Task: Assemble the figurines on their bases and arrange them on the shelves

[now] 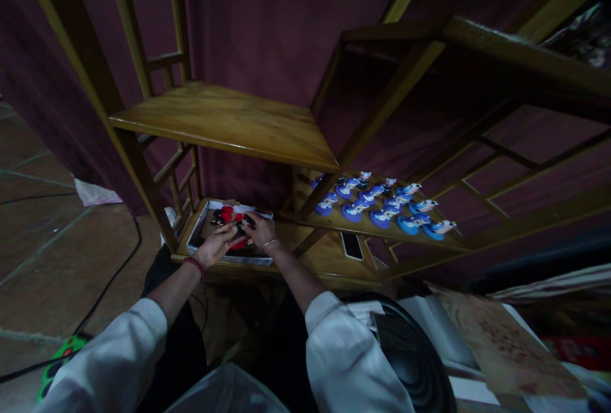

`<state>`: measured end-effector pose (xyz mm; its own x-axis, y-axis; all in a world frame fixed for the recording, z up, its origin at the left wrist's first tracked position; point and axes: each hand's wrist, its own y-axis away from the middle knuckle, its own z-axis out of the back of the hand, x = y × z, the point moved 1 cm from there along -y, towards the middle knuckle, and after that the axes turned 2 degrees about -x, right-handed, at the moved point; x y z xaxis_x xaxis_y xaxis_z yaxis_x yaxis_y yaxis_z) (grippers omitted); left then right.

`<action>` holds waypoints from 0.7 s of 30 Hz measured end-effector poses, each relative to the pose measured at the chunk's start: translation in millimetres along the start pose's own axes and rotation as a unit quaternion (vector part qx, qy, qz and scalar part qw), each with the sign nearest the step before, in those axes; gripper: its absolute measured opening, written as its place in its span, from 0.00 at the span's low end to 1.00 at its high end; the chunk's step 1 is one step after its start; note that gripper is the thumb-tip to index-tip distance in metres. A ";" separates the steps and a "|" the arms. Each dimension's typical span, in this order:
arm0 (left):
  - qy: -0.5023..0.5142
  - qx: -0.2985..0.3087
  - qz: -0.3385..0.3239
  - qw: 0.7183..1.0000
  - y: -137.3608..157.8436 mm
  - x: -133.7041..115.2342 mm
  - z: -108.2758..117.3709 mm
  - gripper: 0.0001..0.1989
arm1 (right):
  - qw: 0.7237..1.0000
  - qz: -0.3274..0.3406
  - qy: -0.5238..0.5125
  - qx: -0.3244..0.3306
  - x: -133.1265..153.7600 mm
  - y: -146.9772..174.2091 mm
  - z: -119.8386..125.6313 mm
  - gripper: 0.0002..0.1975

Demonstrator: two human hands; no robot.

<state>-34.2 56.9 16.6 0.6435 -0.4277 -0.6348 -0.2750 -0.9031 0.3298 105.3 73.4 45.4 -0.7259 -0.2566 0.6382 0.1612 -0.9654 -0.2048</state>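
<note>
Over a shallow white cardboard box (199, 221) on the low shelf, my two hands meet around a small dark figurine (246, 222). My right hand (261, 232) grips it from the right, its fingers curled round the top. From the left, my left hand (217, 246) has its fingers closed at the figurine's lower side; the fingers hide part of it. Beneath and around the hands, several red and black figurines (226, 212) lie in the box. Their details are too dark to make out.
Several purple and blue figurines (356, 209) stand in rows on the shelf to the right. Below them lies a phone (352, 246). A wooden shelf board (224, 117) overhangs the box. A round black stool (415, 349) stands at my right. A cable (117, 286) crosses the floor at left.
</note>
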 end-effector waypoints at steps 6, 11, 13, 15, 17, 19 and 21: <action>0.011 -0.003 0.013 1.000 -4.4 1.4 -1.1 0.11 | 0.999 0.003 -0.033 0.013 2.6 2.9 2.3 0.24; 0.007 -0.007 -0.001 1.000 -8.0 2.2 -4.1 0.11 | 0.999 -0.019 -0.045 0.012 4.9 4.3 4.3 0.25; 0.012 -0.018 -0.005 1.000 -7.7 1.1 -6.6 0.11 | 0.998 -0.025 -0.051 0.014 4.8 4.6 5.1 0.25; 0.013 -0.023 -0.005 1.000 -6.9 0.0 -9.2 0.12 | 0.998 -0.032 -0.044 0.010 3.7 4.9 5.6 0.25; 0.011 -0.030 -0.006 0.999 -6.4 -0.9 -11.0 0.12 | 0.999 -0.037 -0.030 -0.001 2.2 5.3 5.9 0.25; 0.007 -0.039 -0.009 0.999 -6.2 -1.2 -11.9 0.12 | 0.999 -0.036 -0.022 -0.009 0.8 6.0 5.8 0.24; 0.004 -0.047 -0.014 0.999 -5.9 -1.2 -12.2 0.12 | 0.999 -0.027 -0.019 -0.014 0.2 7.2 5.5 0.22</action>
<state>-24.6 63.2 23.9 0.6558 -0.4024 -0.6387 -0.1886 -0.9066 0.3775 110.0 66.1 48.1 -0.7066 -0.2065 0.6768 0.1028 -0.9763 -0.1905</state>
